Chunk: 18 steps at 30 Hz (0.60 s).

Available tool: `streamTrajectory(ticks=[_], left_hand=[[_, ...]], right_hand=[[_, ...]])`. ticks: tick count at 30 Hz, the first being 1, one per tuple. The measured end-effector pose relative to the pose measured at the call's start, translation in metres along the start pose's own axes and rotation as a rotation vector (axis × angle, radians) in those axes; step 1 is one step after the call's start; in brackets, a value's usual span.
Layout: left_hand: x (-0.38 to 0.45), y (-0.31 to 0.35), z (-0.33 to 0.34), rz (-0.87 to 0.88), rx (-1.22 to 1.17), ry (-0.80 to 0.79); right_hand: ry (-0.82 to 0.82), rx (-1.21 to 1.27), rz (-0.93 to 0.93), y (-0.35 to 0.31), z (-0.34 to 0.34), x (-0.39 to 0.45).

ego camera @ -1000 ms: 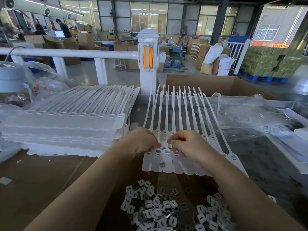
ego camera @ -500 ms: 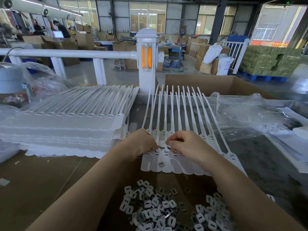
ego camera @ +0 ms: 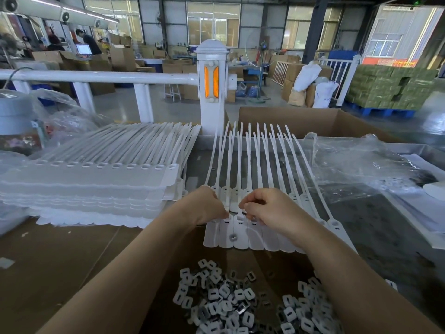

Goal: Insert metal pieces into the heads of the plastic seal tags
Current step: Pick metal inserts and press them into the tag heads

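Both hands curl down on the row of white plastic seal tags [ego camera: 243,227] mid-table: left hand [ego camera: 207,206] and right hand [ego camera: 269,208] pinch neighbouring heads. Small grey metal pieces [ego camera: 240,302] piled near, one loose piece [ego camera: 232,236] on a tag.

Two bare forearms reach in from the bottom edge, with no sleeves visible on them. The left hand [ego camera: 207,206] and right hand [ego camera: 272,208] wear no gloves, rings or watch.
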<state>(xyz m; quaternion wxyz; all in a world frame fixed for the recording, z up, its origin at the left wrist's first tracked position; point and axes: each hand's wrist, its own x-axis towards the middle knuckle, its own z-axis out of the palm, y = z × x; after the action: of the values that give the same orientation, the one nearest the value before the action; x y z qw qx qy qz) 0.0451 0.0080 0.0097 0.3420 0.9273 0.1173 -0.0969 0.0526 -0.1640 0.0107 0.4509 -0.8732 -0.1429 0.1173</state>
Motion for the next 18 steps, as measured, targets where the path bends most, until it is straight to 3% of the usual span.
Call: streamTrajectory(ticks=[11, 18], left_hand=[[0.000, 0.003, 0.000, -0.036, -0.030, -0.020], [-0.002, 0.005, -0.001, -0.035, -0.028, -0.021]], right_hand=[[-0.033, -0.034, -0.041, 0.002, -0.003, 0.000], [-0.263, -0.132, -0.168, -0.005, -0.010, -0.007]])
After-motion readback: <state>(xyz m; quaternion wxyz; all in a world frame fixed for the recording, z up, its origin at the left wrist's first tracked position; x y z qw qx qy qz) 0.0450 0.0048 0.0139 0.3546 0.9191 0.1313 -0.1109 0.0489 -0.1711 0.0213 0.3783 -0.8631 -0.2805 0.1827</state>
